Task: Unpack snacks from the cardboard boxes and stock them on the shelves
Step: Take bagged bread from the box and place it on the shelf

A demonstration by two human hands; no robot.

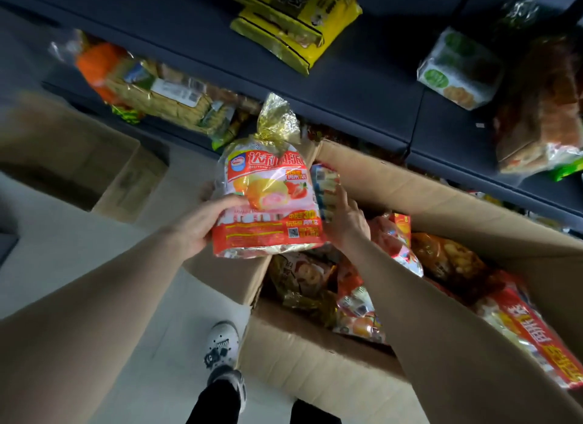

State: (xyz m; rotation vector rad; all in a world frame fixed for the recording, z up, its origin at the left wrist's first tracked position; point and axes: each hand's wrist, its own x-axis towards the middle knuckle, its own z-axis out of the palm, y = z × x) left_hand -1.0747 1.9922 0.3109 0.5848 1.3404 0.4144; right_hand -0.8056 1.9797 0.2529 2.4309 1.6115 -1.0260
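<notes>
A red and pink bag of strawberry pies point(268, 199) with a gold tied top hangs above the near corner of an open cardboard box point(410, 187). My left hand point(202, 221) grips the bag's left side, thumb over its front. My right hand point(345, 218) holds its right side, fingers against the clear wrapping. The box under it is full of several snack bags point(356, 297). The dark shelves point(362, 86) run across the top, partly stocked.
A second, open cardboard box point(79, 158) stands on the pale floor at left. On the shelves lie yellow packs point(296, 22), a white and green pack point(457, 70), cracker packs point(167, 98) and brown bags point(539, 108). My white shoe point(220, 344) stands beside the box.
</notes>
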